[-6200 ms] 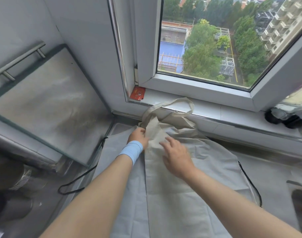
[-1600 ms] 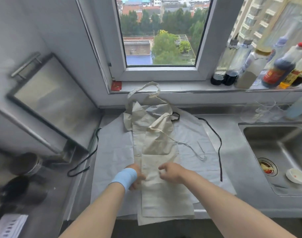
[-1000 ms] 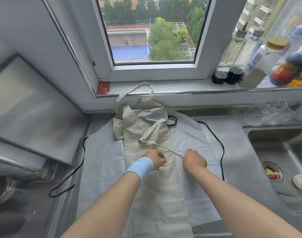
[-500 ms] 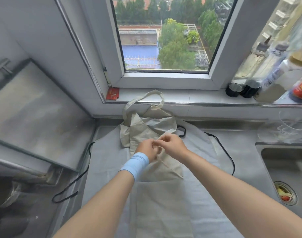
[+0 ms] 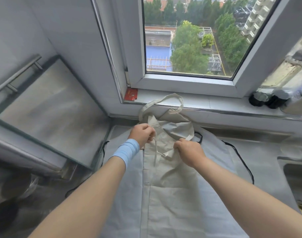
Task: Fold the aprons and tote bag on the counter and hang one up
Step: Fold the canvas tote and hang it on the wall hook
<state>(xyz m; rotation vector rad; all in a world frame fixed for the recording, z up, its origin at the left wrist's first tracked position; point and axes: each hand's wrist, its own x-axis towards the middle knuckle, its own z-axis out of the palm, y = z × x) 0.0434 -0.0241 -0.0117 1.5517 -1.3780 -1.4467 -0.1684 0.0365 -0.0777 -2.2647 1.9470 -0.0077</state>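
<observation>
The beige apron [image 5: 165, 179] lies lengthwise on the grey apron [image 5: 127, 186], which is spread flat on the counter [image 5: 267, 160]. Its top is bunched at the back edge, under the window sill [image 5: 215, 103]. The left hand [image 5: 142, 134] pinches a thin tie [image 5: 154, 152], and the right hand [image 5: 189, 150], close by, grips bunched cloth. To my eye the folding is barely begun: the grey apron is unfolded, nothing is hung, and I cannot pick out the tote bag.

1 head view | faces forward and down | near counter [image 5: 267, 157] | window [image 5: 189, 40] ahead
</observation>
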